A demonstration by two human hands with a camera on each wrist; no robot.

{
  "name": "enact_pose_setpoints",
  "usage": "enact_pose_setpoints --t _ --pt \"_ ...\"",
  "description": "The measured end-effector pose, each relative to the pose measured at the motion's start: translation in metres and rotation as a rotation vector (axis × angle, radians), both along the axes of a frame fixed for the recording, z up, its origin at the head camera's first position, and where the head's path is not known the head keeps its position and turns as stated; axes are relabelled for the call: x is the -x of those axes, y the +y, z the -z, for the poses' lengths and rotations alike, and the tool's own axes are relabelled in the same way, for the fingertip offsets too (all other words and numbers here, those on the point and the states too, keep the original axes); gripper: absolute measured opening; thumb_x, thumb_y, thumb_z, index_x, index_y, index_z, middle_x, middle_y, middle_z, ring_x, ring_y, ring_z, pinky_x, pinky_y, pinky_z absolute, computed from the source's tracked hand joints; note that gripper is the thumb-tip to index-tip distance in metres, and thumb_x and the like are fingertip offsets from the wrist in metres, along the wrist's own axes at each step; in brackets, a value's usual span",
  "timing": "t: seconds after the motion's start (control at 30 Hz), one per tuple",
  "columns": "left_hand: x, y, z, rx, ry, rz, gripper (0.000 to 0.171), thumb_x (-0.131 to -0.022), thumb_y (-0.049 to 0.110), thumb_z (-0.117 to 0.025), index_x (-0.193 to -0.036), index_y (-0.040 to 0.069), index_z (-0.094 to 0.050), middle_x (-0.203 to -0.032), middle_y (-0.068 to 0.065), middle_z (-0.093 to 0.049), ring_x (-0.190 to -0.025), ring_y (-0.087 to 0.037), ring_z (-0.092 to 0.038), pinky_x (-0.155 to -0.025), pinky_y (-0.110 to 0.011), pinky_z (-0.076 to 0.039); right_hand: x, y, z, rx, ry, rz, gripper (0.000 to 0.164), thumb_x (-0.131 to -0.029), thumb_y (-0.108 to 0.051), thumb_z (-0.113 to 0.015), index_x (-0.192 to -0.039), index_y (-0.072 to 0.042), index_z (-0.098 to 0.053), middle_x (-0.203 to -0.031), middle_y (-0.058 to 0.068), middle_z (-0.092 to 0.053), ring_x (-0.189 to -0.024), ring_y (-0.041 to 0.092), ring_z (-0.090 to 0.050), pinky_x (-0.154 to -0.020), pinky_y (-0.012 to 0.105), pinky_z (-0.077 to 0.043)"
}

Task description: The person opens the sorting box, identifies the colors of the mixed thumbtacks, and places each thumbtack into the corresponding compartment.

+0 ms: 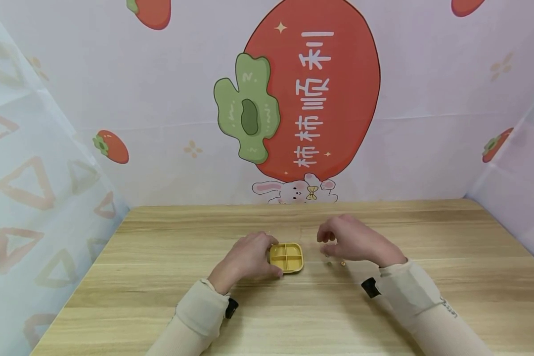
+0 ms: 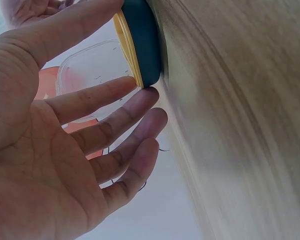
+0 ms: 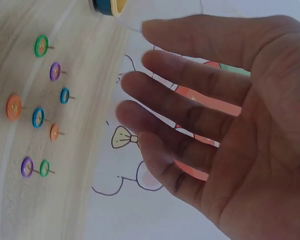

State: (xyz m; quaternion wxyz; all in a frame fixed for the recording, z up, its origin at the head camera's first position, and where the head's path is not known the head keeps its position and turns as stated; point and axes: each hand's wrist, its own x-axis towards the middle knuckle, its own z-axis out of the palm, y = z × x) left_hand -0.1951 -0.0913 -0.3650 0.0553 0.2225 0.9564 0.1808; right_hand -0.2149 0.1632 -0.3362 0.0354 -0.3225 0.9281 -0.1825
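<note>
A small square box with four compartments (image 1: 287, 257) stands on the table, yellow inside and dark blue-green outside (image 2: 142, 42). My left hand (image 1: 253, 257) holds it from the left, with thumb and index finger at opposite sides of its rim. The other fingers (image 2: 127, 132) stay loosely bent beside it. To the right of the box, my right hand (image 1: 351, 240) hovers over the table with nothing in it, fingers slightly bent. Below it are several small round studs (image 3: 38, 117) with orange, blue, green or purple rims, their thin pins pointing up off the table.
The box's clear lid (image 2: 90, 75) stands open at its back side. Behind the wooden table (image 1: 160, 277) rises a wall sheet printed with a large red persimmon (image 1: 338, 99). More printed sheets flank the table on the left and right.
</note>
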Motion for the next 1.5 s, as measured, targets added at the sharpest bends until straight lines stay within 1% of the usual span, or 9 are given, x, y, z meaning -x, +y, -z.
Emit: enact_pose_setpoints --t 0.1,0.23,0.37,0.5,0.63,0.77,1.07,1.37,1.5 --pt "0.000 0.000 0.000 0.002 0.005 -0.001 0.064 -0.061 0.045 -0.080 -0.112 0.009 -0.063 -0.100 0.000 -0.060 -0.090 -0.015 -0.052 -0.078 -0.036 -0.041 0.000 0.003 0.001 -0.030 -0.001 -0.027 0.006 -0.077 -0.015 -0.067 -0.081 -0.019 -0.065 -0.076 -0.011 -0.056 -0.073 0.012 -0.052 -0.067 0.027 -0.042" --pt "-0.001 0.000 -0.001 0.000 0.006 0.000 0.064 -0.062 0.045 -0.080 -0.112 0.009 -0.062 -0.100 0.000 -0.060 -0.089 -0.015 -0.051 -0.078 -0.036 -0.040 0.000 0.004 0.004 -0.075 -0.028 -0.023 0.007 -0.075 -0.015 -0.064 -0.074 -0.021 -0.063 -0.070 -0.013 -0.054 -0.067 0.009 -0.050 -0.063 0.027 -0.042" --pt "-0.001 0.000 -0.002 -0.001 0.011 0.003 0.064 -0.062 0.044 -0.080 -0.113 0.009 -0.062 -0.101 0.000 -0.060 -0.090 -0.015 -0.051 -0.078 -0.036 -0.040 0.000 0.003 0.005 -0.116 -0.046 0.003 0.011 -0.074 -0.012 -0.063 -0.070 -0.022 -0.063 -0.067 -0.012 -0.053 -0.065 0.011 -0.049 -0.061 0.028 -0.041" --pt "-0.001 0.000 -0.002 -0.001 0.013 0.003 0.064 -0.061 0.044 -0.080 -0.112 0.009 -0.062 -0.101 0.000 -0.060 -0.091 -0.015 -0.051 -0.078 -0.037 -0.040 -0.001 0.001 0.005 -0.160 -0.069 0.046 0.016 -0.071 -0.011 -0.066 -0.067 -0.025 -0.062 -0.064 -0.011 -0.052 -0.065 0.012 -0.048 -0.061 0.029 -0.040" --pt "-0.001 0.000 -0.001 -0.001 0.009 0.001 0.065 -0.061 0.045 -0.080 -0.112 0.009 -0.062 -0.101 0.000 -0.060 -0.091 -0.016 -0.051 -0.078 -0.036 -0.040 -0.002 -0.001 0.007 -0.187 -0.093 0.076 0.017 -0.069 -0.011 -0.069 -0.065 -0.025 -0.061 -0.064 -0.010 -0.052 -0.066 0.013 -0.048 -0.061 0.030 -0.040" --pt "0.000 -0.001 -0.001 -0.001 0.004 -0.002 0.065 -0.061 0.045 -0.080 -0.112 0.008 -0.062 -0.101 -0.001 -0.060 -0.090 -0.016 -0.051 -0.078 -0.036 -0.041 -0.003 -0.002 0.008 -0.196 -0.087 0.075 0.018 -0.068 -0.010 -0.066 -0.064 -0.026 -0.059 -0.063 -0.011 -0.051 -0.065 0.012 -0.048 -0.060 0.030 -0.040" --pt "0.000 -0.001 0.000 -0.008 0.005 -0.001 0.064 -0.061 0.044 -0.080 -0.112 0.008 -0.063 -0.101 -0.001 -0.060 -0.089 -0.015 -0.051 -0.076 -0.035 -0.041 -0.005 -0.004 0.010 -0.193 -0.051 0.035 0.021 -0.064 -0.005 -0.058 -0.060 -0.025 -0.057 -0.059 -0.011 -0.050 -0.061 0.011 -0.046 -0.057 0.030 -0.039" --pt "0.000 -0.001 0.000 -0.006 0.007 0.007 0.064 -0.061 0.043 -0.080 -0.112 0.008 -0.063 -0.100 0.000 -0.060 -0.088 -0.014 -0.051 -0.076 -0.035 -0.041 -0.006 -0.005 0.011 -0.212 -0.094 0.064 0.020 -0.068 -0.006 -0.063 -0.063 -0.024 -0.058 -0.061 -0.009 -0.051 -0.061 0.012 -0.047 -0.057 0.030 -0.039" --pt "-0.001 -0.001 0.000 -0.010 0.003 0.003 0.064 -0.061 0.043 -0.081 -0.112 0.008 -0.063 -0.101 -0.001 -0.061 -0.088 -0.015 -0.051 -0.076 -0.035 -0.040 -0.007 -0.004 0.011 -0.213 -0.092 0.062 0.021 -0.068 -0.005 -0.063 -0.062 -0.024 -0.058 -0.060 -0.009 -0.051 -0.060 0.012 -0.047 -0.056 0.030 -0.039"
